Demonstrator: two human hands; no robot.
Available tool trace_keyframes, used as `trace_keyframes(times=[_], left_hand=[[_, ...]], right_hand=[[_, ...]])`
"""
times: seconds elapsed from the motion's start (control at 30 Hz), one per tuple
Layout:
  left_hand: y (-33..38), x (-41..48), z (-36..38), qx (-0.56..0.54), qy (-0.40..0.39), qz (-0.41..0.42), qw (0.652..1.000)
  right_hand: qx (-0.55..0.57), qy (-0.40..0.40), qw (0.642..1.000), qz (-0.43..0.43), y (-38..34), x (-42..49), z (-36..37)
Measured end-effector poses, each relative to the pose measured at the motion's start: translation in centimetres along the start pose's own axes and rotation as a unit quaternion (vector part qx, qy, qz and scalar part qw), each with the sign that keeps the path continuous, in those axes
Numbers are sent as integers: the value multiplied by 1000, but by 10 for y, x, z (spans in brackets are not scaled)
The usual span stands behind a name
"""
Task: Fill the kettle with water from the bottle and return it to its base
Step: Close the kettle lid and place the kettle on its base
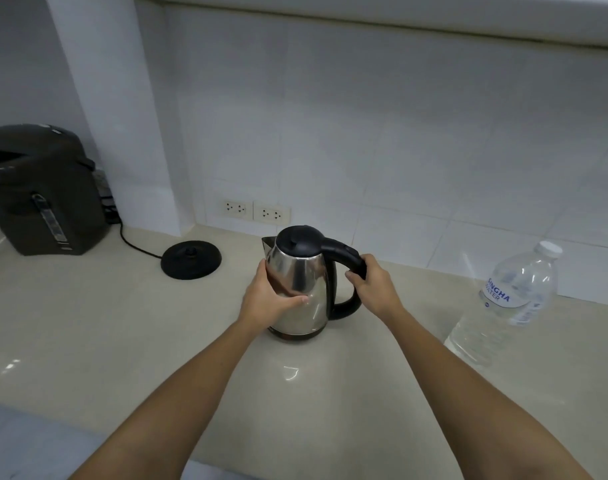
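kettle: stainless steel kettle (300, 289) with a black lid and black handle, sitting upright on the counter (122, 323) pretty much dead centre; lid looks closed; spout points to the back left, towards the wall; it's off its base, resting straight on the countertop

left hand: left hand (268, 299) is pressed flat-ish against the steel body on the left side; fingers wrap round the far side so you can't really see them; thumb lies across the front of the body, touching the metal

right hand: right hand (371, 284) is wrapped round the upper part of the black handle; fingers curled tight over the top of it, thumb tucked underneath; solid grip by the looks of it

base: round black base (191, 259) sits on the counter to the back left of the kettle, clearly apart from it; nothing on top of it; a black cord (133, 242) runs from it back towards the left wall corner

bottle: clear plastic water bottle (506, 306) with a white cap and a blue-lettered label, standing on the counter well off to the right of the kettle; cap is on; has water in it, though how full is hard to call

other stuff: dark hot-water dispenser pot (43, 192) in the far left corner; two white wall sockets (255, 211) on the tiled wall just behind the kettle; both look unplugged
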State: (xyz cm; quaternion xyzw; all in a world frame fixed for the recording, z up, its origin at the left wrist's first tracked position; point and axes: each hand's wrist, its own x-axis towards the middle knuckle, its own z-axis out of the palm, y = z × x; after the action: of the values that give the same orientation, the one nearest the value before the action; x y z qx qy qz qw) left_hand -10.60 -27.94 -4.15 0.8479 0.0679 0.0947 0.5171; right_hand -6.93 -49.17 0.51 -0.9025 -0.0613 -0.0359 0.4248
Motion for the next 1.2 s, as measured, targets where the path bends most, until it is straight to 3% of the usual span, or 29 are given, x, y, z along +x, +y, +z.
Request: trace_keyframes(times=[0.3, 0.67, 1.2], left_hand=[[-9, 53, -99, 50, 37, -11, 998], [-65, 134, -219, 82, 19, -25, 996], [-126, 207, -262, 91, -42, -29, 995]], right_hand=[[40, -6, 998, -54, -78, 53, 59], [78, -18, 996, -41, -162, 119, 182], [61, 7, 998, 28, -186, 156, 260]])
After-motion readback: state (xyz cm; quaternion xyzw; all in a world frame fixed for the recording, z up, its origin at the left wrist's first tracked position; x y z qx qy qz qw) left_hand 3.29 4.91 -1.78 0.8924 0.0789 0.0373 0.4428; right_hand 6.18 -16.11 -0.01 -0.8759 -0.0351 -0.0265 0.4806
